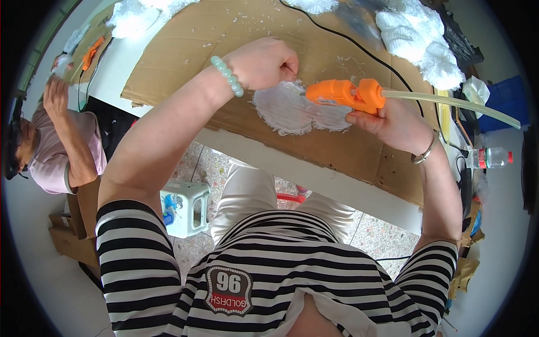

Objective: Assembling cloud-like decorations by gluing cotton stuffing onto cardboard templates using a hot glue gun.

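Note:
A hot glue gun (345, 94), orange, with a long translucent glue stick (455, 103) out of its back, is gripped in my right hand (401, 124). Its nozzle points left, over a white fuzzy knit fabric piece (281, 109) that lies on the cardboard near the table's front edge. My left hand (261, 60) is closed, with thumb and fingers pinched together at the far edge of this fabric; the fingertips are partly hidden. Part of the fabric lies under the glue gun and beside my right thumb.
Cardboard (191, 73) with scattered white lint covers the table. White fabric bundles (412, 36) lie at the far right, others at the far left. A black cord (359, 45) crosses the cardboard. A bottle (489, 158) is at right, a plastic stool (188, 208) below. Another person (64, 146) works at left.

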A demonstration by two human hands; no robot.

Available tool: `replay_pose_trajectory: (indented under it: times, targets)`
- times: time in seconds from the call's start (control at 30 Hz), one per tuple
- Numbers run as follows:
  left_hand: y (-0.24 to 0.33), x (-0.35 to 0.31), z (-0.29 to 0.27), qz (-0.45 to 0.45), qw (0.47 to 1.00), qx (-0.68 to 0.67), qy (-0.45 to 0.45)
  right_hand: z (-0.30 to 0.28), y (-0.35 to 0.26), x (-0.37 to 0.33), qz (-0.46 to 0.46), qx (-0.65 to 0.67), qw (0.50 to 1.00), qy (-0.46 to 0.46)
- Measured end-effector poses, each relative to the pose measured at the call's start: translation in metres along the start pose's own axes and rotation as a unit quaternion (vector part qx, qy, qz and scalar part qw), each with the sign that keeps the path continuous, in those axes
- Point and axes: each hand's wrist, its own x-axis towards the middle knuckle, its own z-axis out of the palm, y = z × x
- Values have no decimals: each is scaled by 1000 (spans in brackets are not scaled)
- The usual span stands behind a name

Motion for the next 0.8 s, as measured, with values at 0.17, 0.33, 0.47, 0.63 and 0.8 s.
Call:
replay_pose_trajectory:
  times: [0.17,0.33,0.47,0.63,0.8]
  targets:
    - [-3,-18,2,131,990,31,50,4,9,0,-88,22,995,38]
    - [4,-31,12,186,971,99,113,3,6,-1,-70,14,997,31]
    - [9,-33,6,178,965,113,158,3,4,-2,-44,8,999,28]
    - [8,-28,14,97,981,-1,166,3,4,-2,-10,16,1000,4]
    - [10,-18,17,76,989,-54,113,6,8,-3,-53,21,998,28]
